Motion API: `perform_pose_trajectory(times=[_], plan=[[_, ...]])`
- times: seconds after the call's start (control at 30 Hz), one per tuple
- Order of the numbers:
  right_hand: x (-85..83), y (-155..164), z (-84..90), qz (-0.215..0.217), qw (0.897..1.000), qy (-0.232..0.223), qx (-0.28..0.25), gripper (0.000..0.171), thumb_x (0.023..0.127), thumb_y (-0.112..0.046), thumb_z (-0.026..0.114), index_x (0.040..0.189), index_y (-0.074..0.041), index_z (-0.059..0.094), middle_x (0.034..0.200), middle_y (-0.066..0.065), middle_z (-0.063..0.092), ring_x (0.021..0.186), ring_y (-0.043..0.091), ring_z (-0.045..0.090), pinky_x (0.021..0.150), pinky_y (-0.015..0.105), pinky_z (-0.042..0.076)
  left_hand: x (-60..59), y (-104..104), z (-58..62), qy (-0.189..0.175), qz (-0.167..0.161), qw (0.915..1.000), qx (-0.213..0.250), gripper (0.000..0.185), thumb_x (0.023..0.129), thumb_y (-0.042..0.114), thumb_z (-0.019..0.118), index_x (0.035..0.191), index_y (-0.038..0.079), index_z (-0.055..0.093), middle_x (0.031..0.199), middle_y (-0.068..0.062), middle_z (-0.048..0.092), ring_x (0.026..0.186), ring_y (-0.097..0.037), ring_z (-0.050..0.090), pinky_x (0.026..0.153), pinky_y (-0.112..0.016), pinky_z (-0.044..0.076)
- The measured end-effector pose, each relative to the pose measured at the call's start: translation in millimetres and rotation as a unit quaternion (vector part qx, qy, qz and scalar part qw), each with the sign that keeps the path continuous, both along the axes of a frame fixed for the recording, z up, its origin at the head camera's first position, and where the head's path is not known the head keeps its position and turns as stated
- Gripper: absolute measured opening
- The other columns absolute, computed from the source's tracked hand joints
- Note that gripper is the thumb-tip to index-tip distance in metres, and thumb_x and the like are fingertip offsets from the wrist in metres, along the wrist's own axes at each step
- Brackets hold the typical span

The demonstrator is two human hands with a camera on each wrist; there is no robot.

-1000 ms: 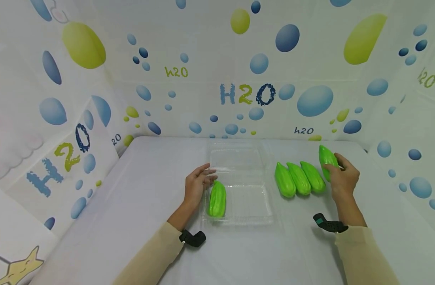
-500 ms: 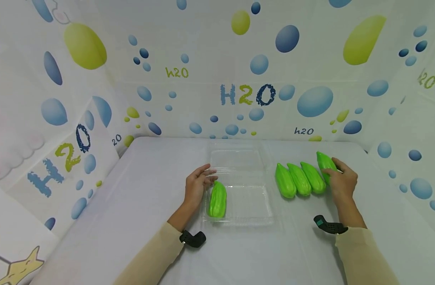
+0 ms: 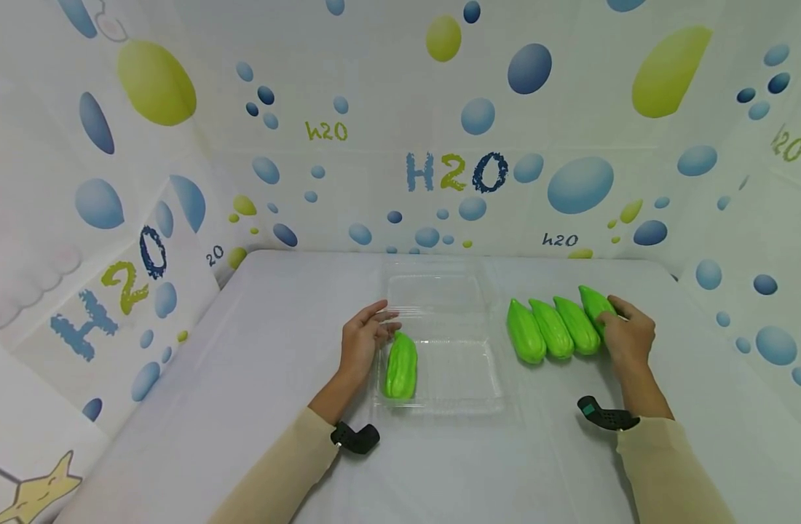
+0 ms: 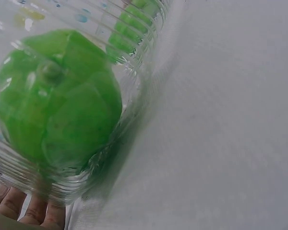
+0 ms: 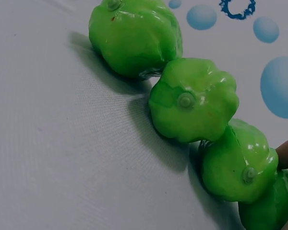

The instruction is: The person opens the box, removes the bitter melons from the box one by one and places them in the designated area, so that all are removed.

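A glossy green ribbed vegetable, gourd-like with a pointed tip [image 3: 401, 367], lies at the left end of a clear plastic clamshell box [image 3: 495, 371] whose lid [image 3: 433, 291] is folded back. My left hand [image 3: 361, 340] rests at the box's left side near the hinge, its fingers loosely extended and touching the plastic; the left wrist view shows fingers [image 4: 36, 208] against the wall. To the right, my right hand [image 3: 630, 335] pinches another green gourd [image 3: 593, 302] between thumb and fingers. It lies against the end of a row of similar gourds [image 3: 551, 329], and the hand partly hides it.
A white cloth [image 3: 453, 466] covers the table. Behind and beside it stand white fabric walls [image 3: 374, 73] printed with blue and green drops. Black wrist bands [image 3: 356, 439] sit on both wrists.
My right hand has moved slightly left and down, bringing its gourd up against the row. The left hand and the box have stayed in place.
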State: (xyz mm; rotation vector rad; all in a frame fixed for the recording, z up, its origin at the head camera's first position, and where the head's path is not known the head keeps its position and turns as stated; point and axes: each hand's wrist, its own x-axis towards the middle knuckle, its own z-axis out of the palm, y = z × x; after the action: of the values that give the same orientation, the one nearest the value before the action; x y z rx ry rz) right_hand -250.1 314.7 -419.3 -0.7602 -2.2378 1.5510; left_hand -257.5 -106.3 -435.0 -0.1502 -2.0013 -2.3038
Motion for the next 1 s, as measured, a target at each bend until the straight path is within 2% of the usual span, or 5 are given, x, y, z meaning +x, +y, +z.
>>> perform_pose_trajectory(times=[0.4,0.73,1.0], plan=[[0.4,3.4,-5.4,0.012,1.0,-0.021,0.018,0.06,0.096,-0.019,0.05,0.155,-0.008,0.042,0.159,0.015,0.041,0.149,0.033,0.031,0.118,0.05,0.031,0.2,0.0,0.5,0.002,0.001,1.0,-0.009,0.052,0.092,-0.007,0.04,0.143,-0.006,0.051,0.128,-0.025,0.065,0.111,-0.038,0.068,0.087,-0.029,0.055],[1.3,3.4,-0.9,-0.006,1.0,-0.015,0.016,0.059,0.097,-0.025,0.05,0.154,-0.008,0.045,0.156,0.015,0.045,0.144,0.033,0.039,0.114,0.05,0.035,-0.2,0.7,1.5,0.008,0.002,0.9999,-0.009,0.051,0.093,-0.007,0.04,0.142,-0.007,0.052,0.127,-0.025,0.066,0.11,-0.038,0.069,0.085,-0.027,0.056],[3.1,1.4,4.5,-0.032,0.999,-0.011,0.03,0.058,0.097,-0.024,0.051,0.152,-0.008,0.047,0.155,0.014,0.046,0.143,0.033,0.04,0.111,0.049,0.039,0.9,-0.4,1.3,0.004,0.002,1.0,-0.006,0.051,0.093,-0.008,0.04,0.142,-0.007,0.051,0.127,-0.027,0.065,0.111,-0.04,0.068,0.085,-0.026,0.056]])
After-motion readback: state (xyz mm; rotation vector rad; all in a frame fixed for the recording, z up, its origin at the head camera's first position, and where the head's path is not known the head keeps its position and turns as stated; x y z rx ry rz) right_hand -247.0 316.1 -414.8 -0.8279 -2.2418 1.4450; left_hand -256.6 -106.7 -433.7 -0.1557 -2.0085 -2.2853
